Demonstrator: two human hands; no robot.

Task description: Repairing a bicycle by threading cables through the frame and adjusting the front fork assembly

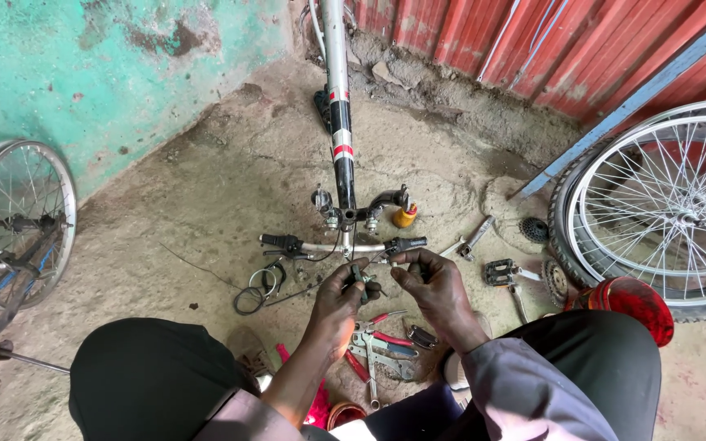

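Note:
I sit over a bicycle frame [337,98] lying upside down on the dirt floor, its handlebar [341,245] resting crosswise just beyond my hands. My left hand [338,304] pinches a small dark metal part [359,280] between thumb and fingers. My right hand [433,287] is curled with its fingertips on the same part, close to the handlebar's right grip [406,242]. A thin cable [312,287] runs from the part toward the left. Both hands hover above red-handled pliers [382,336] and other tools on the ground.
A small orange bottle [404,216] stands by the stem. Wrenches [471,242], a pedal [500,272] and sprockets [534,229] lie at right near a spoked wheel [663,204] and a red round lid [627,302]. Another wheel [14,216] leans at left. Coiled cable [256,290] lies at left.

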